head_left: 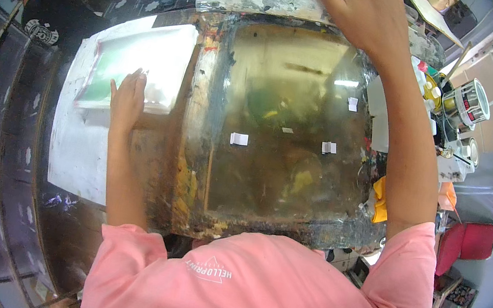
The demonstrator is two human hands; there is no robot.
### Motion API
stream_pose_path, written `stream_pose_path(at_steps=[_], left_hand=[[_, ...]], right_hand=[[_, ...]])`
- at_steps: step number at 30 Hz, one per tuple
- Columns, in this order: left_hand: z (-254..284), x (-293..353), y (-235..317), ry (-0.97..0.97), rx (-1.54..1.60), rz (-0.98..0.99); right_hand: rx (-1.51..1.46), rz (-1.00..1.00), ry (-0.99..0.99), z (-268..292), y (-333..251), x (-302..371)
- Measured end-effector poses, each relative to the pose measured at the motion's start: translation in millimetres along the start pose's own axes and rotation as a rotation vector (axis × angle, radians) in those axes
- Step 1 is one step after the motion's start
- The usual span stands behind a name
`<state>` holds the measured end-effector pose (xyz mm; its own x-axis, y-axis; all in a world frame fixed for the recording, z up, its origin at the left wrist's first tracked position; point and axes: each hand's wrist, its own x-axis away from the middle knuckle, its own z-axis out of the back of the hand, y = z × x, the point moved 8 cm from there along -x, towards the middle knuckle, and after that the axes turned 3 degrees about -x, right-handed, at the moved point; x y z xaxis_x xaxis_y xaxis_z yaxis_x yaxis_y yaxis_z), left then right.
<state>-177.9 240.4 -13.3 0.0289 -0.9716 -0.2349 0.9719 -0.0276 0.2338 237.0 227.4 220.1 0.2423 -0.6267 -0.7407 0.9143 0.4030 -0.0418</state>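
The left hand (128, 96) lay over the near edge of a stack of clear plastic sheets (168, 58), its fingers stretched out and uncurled, with nothing clenched in them that showed; whether the fingertips pressed on the top sheet or only skimmed it could not be told. The stack spread beyond and to both sides of that hand, glossy and pale at the right, greenish toward the left, and it rested on a large white sheet (74, 149) that reached out past it to the left and nearer the person. The forearm crossed the table (153, 169), a dark, paint-stained surface. The right hand (367, 13) was raised at the upper edge of the view, well apart from the stack, above the far right part of a glossy, brownish panel (285, 191); its fingers ran out of the picture, so its grip could not be told. A pale, paint-smeared bar (262, 0) lay beyond the panel. On the panel sat small white pieces (239, 139), two in the near half and one farther off to the right. Past the right forearm stood a metal can (468, 103), near a yellow-orange cloth (380, 199)
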Motion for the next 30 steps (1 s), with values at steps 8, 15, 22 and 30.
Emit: stream_pose_path(at_steps=[8,15,22,30], left_hand=[[7,14,124,-0.161,-0.205,-0.401],[-79,59,278,-0.313,-0.119,-0.554],[-145,89,333,-0.262,0.024,-0.701],[-159,109,341,-0.257,0.07,-0.75]], right_hand=[[0.018,-0.064,-0.117,2,6,-27],[0.002,-0.059,-0.106,6,1,-27],[-0.04,-0.11,-0.137,4,3,-19],[-0.042,-0.059,-0.063,1,5,-21]])
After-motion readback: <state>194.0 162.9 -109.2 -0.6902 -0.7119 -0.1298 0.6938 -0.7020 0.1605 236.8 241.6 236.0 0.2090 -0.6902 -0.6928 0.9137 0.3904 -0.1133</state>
